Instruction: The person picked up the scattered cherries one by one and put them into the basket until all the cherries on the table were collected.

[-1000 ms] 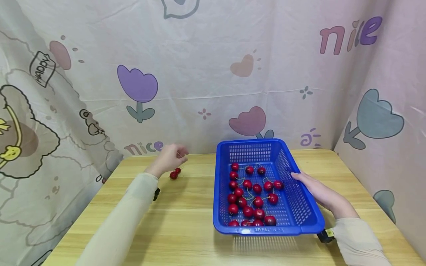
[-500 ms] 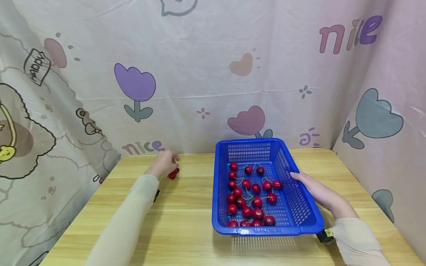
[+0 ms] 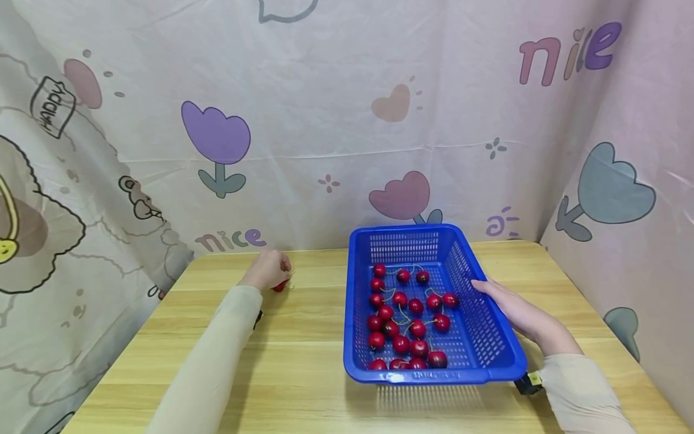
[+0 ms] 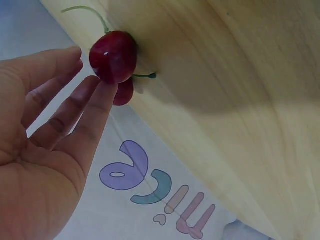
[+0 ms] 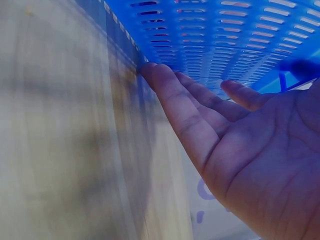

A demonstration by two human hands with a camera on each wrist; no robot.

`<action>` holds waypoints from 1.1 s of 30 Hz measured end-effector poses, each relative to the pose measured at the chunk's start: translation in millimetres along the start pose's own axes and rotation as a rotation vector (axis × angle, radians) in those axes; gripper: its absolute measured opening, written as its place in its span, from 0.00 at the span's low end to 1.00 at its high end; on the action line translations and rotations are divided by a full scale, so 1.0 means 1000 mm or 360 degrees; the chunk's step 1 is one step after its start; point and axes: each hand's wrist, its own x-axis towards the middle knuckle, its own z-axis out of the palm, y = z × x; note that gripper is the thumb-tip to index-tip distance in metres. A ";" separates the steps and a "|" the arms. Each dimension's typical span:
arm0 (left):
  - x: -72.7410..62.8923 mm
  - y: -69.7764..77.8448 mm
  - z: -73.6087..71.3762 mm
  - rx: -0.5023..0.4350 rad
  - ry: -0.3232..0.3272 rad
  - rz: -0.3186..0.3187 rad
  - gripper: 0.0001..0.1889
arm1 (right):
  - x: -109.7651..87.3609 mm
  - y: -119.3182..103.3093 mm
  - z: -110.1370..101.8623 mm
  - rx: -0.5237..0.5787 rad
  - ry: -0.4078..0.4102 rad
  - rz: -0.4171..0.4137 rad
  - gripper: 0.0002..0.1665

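Observation:
Near the far left of the table, my left hand (image 3: 267, 270) is at two red cherries. In the left wrist view, its fingertips (image 4: 106, 90) meet the underside of the front cherry (image 4: 113, 56), with the thumb tip close to its left side. A second cherry (image 4: 124, 92), partly hidden, sits behind it. My right hand (image 3: 520, 310) holds the right side of a blue perforated basket (image 3: 434, 377). Its thumb reaches over the rim, while in the right wrist view the other fingers (image 5: 185, 112) extend along the outside wall. Several stemmed cherries (image 3: 417, 328) lie in the basket, mostly to its left.
The pale wooden table (image 3: 303, 361) ends at a printed curtain (image 3: 303, 120), which hangs along the back and both sides. The basket occupies the table's centre right.
My left hand has come down and slightly left onto the cherries, now covering most of them in the head view. The right hand and basket have kept their place.

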 end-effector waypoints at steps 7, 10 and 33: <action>0.001 -0.003 0.004 0.0019 -0.0013 0.0032 0.04 | 0.000 0.001 0.000 0.0007 -0.0004 -0.0003 0.51; 0.002 -0.004 0.006 0.0023 -0.0011 0.0055 0.04 | 0.001 0.001 0.000 0.0010 -0.0006 -0.0003 0.51; -0.002 -0.004 0.008 0.0017 -0.0013 0.0042 0.06 | 0.001 0.000 0.000 -0.0041 0.0009 0.0006 0.52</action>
